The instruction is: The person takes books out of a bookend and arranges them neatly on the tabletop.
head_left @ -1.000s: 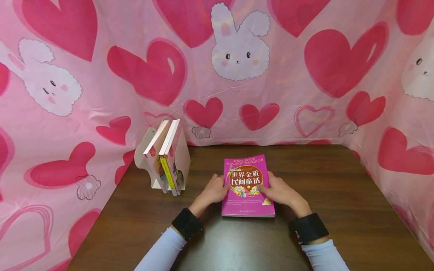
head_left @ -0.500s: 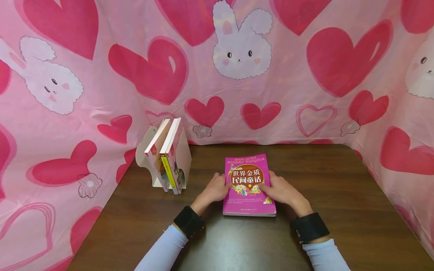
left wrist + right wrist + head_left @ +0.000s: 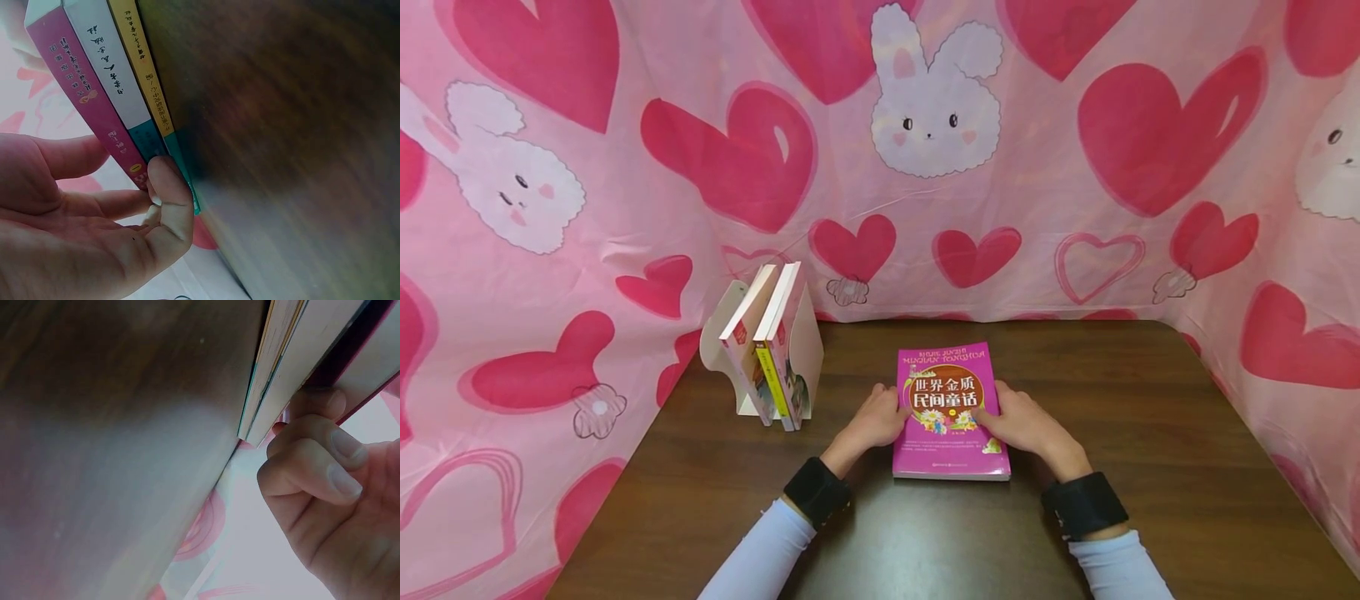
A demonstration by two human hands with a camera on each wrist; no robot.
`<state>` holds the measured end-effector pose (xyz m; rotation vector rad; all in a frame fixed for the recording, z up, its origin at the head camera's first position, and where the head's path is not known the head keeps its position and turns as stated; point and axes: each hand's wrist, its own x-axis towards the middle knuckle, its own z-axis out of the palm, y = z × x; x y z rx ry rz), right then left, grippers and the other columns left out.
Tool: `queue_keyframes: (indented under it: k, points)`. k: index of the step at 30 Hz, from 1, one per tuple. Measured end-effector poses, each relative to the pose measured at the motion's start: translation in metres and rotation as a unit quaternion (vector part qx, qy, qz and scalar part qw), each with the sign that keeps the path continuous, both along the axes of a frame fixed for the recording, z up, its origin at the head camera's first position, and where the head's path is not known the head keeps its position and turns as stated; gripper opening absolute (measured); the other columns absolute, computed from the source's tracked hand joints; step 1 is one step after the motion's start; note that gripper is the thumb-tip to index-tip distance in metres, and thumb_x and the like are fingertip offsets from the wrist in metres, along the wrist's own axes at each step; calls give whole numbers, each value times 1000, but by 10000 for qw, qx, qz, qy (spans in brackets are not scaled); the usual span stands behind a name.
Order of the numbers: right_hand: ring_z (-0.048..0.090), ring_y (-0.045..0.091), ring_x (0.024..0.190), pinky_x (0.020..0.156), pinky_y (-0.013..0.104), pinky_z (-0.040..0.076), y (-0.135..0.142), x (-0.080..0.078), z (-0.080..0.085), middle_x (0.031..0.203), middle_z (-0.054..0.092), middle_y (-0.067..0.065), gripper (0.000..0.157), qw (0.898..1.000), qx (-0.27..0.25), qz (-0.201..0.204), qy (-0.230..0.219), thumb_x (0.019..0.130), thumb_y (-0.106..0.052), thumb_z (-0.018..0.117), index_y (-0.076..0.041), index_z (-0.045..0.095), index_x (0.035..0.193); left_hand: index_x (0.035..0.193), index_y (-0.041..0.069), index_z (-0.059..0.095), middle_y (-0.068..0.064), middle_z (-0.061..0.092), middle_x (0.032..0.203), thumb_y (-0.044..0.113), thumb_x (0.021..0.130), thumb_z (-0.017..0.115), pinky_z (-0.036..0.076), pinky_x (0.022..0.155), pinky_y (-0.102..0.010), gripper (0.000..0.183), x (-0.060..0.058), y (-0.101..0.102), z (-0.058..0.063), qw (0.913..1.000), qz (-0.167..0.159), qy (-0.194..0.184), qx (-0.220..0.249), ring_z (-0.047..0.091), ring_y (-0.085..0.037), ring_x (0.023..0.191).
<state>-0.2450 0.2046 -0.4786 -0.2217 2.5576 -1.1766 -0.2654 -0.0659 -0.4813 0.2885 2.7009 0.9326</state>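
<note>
A purple storybook point(image 3: 951, 458) with a round brown title patch and daisies lies at the middle of the table. In the left wrist view its purple spine point(image 3: 81, 94) tops a stack, above a white-and-teal book point(image 3: 109, 69) and a yellow-and-teal book point(image 3: 144, 69). My left hand point(image 3: 872, 418) grips the purple book's left side, thumb at the cover, fingers bent by the spines. From the right, my right hand point(image 3: 1026, 423) holds the same book, thumb on its cover. The right wrist view shows curled fingers point(image 3: 306, 465) at the page edges, one reaching into a gap under the purple cover.
Left of the hands, a cream bookend rack point(image 3: 808, 337) holds two upright books, one with a yellow spine point(image 3: 770, 383). The brown wooden table point(image 3: 1112, 367) ends at a pink heart-and-rabbit curtain point(image 3: 1030, 192) behind and at both sides.
</note>
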Motion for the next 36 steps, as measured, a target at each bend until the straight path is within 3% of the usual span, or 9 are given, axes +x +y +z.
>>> queue_keyframes:
  k: [9,26,36]
  points:
    - [68,18,88,84,42,59,-1,-1,-1,110,64,10,80,9999,-146,45,-12,99,-39,72,4,31,154,134,-10,58,-13,51,103,24,109,60,49,77,-40,43,1,1,2,10000,-12,20,-84,54,-24,90]
    - [66,17,82,79,41,57,-2,-1,1,99,65,7,82,9997,254,50,52,100,-41,70,6,31,155,135,-10,57,-14,51,105,23,107,63,50,78,-42,44,3,1,2,10000,38,-61,52,55,-25,93]
    - [65,17,83,79,43,57,-4,2,4,99,65,6,83,9990,447,39,37,100,-44,69,8,32,153,144,-9,53,-14,54,109,27,109,59,49,86,-43,51,1,-5,2,9998,-204,-84,19,54,-26,100]
